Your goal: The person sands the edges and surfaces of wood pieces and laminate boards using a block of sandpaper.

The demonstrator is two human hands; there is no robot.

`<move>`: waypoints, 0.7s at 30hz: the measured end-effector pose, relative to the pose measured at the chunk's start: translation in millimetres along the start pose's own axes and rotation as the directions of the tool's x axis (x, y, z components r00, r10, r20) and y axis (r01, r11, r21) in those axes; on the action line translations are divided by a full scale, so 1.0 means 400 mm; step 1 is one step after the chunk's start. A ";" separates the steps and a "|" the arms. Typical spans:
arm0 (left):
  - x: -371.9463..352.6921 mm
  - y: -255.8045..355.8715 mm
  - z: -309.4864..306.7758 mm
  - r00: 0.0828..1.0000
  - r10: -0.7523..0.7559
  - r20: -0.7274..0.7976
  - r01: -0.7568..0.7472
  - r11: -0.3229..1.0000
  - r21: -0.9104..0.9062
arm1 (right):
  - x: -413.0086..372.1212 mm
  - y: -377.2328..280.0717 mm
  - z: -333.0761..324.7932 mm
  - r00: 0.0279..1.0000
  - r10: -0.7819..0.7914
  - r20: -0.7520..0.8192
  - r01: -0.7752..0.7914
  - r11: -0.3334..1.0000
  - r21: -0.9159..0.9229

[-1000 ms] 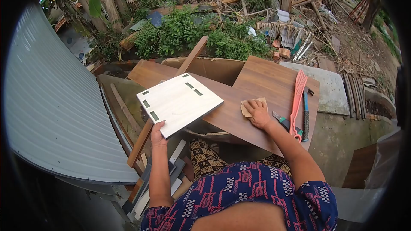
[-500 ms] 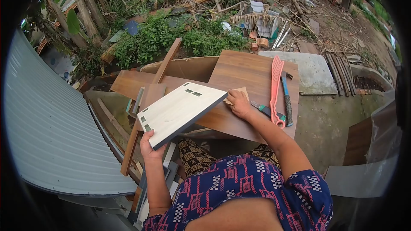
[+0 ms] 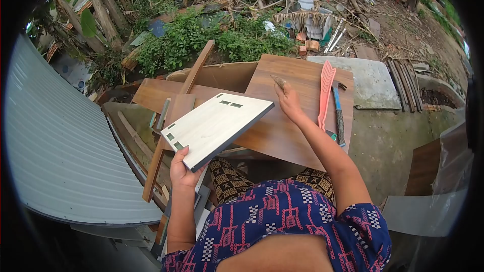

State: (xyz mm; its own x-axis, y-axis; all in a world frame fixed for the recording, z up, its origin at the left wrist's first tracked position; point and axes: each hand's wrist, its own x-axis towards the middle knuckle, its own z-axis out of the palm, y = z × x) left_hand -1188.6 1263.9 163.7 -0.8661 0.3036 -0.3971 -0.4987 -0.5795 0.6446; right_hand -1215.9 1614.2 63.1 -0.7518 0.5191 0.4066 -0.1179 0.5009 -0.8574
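My left hand (image 3: 182, 167) grips the near left corner of a white panel (image 3: 214, 128) with dark edges and several small slots cut near its sides. The panel is tilted, its face turned up toward me. Beyond its right edge, my right hand (image 3: 289, 99) is closed on a small brown sheet that looks like sandpaper (image 3: 278, 79), seen nearly edge-on and apart from the panel. Below both lies a brown wood-grain board (image 3: 302, 136). A pink slatted strip (image 3: 326, 90) and a blue-handled hammer (image 3: 338, 113) rest on it. My right forearm mostly hides a green-and-black tool (image 3: 331, 135).
A long wooden bar (image 3: 197, 68) crosses under the boards on the left. Corrugated metal sheeting (image 3: 75, 146) fills the left side. Behind the work surface are leafy plants (image 3: 186, 45) and a grey slab (image 3: 370, 85). Dark strips (image 3: 403, 85) lie at the right.
My right hand has lifted off the panel's right edge and moved up with the brown sheet, which has turned edge-on. The panel has shifted slightly toward the right, still in my left hand.
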 end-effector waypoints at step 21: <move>-0.002 -0.053 0.022 0.999 -0.029 0.045 0.029 1.000 -0.007 | -0.134 -0.216 0.018 0.764 -0.165 0.624 0.215 0.977 -0.005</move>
State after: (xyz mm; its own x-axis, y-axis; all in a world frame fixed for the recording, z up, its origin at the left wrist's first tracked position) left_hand -1177.7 1282.6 156.1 -0.8521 0.3540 -0.3854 -0.5233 -0.5759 0.6281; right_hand -1170.2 1538.2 113.4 -0.9596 -0.1180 0.2553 -0.2734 0.6043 -0.7484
